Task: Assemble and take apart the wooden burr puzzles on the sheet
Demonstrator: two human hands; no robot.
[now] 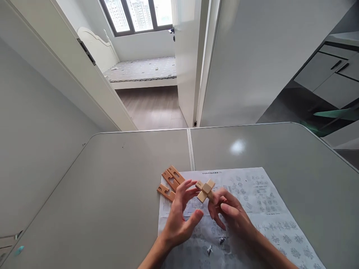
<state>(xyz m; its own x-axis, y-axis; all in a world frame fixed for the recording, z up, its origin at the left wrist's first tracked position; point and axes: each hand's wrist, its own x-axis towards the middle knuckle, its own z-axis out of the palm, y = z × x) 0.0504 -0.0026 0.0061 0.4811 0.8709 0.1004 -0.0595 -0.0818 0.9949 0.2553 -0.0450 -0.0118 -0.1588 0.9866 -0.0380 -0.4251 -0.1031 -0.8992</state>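
My right hand (227, 212) pinches a small cross of interlocked wooden puzzle pieces (206, 189) above a printed instruction sheet (260, 209). My left hand (179, 216) hovers just left of the cross with its fingers spread and curved, the fingertips close to it and nothing in the palm. Three loose notched wooden pieces (169, 181) lie flat on the table at the sheet's upper left corner, just beyond my left fingers.
The grey table (112, 194) has a seam (190, 149) running down its middle. Beyond its far edge an open doorway (151, 104) leads to a room with a bed and a window. White walls stand left and right; cabinets (328, 74) stand at the far right.
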